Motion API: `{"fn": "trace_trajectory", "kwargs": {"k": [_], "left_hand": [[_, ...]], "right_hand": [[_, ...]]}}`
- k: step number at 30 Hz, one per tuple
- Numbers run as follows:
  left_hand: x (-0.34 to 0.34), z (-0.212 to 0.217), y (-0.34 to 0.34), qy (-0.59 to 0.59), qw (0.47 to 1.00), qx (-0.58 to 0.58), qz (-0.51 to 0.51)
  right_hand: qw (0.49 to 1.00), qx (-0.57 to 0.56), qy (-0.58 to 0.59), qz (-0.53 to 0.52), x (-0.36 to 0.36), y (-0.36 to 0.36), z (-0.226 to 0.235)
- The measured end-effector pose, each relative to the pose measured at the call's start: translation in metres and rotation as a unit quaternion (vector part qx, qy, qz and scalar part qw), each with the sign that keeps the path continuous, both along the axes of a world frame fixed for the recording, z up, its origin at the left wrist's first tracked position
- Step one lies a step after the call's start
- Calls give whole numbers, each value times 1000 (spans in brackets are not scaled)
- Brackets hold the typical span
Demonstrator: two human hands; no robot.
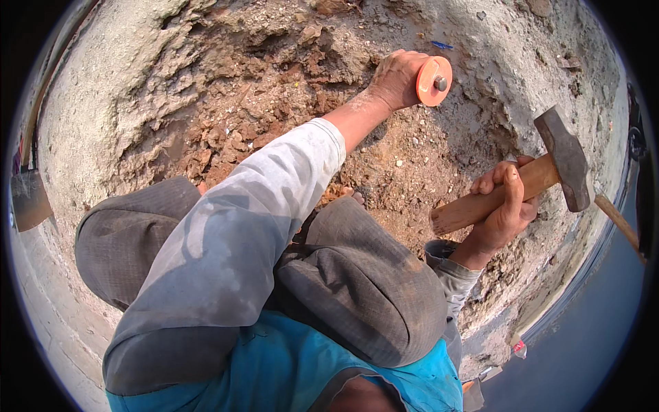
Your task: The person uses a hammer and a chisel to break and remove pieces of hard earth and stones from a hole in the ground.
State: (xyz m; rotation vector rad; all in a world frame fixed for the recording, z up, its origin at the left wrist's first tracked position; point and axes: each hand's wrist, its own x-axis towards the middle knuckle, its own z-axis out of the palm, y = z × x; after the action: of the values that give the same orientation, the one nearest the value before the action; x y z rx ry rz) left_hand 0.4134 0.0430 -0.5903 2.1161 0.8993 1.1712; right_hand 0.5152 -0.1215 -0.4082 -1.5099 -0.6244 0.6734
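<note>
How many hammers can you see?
1. The hammer, with a wooden handle and a dark metal head, is gripped in the right hand on the right. The left hand holds a chisel with an orange guard. Another wooden handle shows at the far right; its end is hidden.

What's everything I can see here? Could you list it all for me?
Chisel: one, orange round hand guard with a metal head, upper middle, gripped by the left hand.
Hammer: one, wooden handle and dark metal head, right side, raised in the right hand.
Rubble: one patch, reddish-brown broken bits, centre, in a broken hollow.
Ground: grey, rough, around the hollow.
Blue scrap: one, small, top, past the chisel.
Wooden stick: one, far right edge.
Left hand: closed on the chisel.
Right hand: closed on the hammer handle.
Knees: two, grey trousers, lower centre.
</note>
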Motion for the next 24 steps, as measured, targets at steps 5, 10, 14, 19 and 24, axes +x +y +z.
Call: {"fn": "trace_trajectory", "kwargs": {"k": [5,10,14,19,24], "left_hand": [[18,5,-2,-11,1000,3,-18],[-9,-10,8,-8,999,15,-32],[-12,-13,11,13,999,6,-52],[-3,-14,10,-5,998,35,-47],[-17,-15,7,19,999,33,-39]], "right_hand": [[943,323,-19,-75,59,23,45],[970,-200,72,118,-18,0,-85],[983,-146,97,59,-6,-6,-57],[970,245,-7,-11,59,4,42],[995,93,-13,-35,-9,29,-48]]}}
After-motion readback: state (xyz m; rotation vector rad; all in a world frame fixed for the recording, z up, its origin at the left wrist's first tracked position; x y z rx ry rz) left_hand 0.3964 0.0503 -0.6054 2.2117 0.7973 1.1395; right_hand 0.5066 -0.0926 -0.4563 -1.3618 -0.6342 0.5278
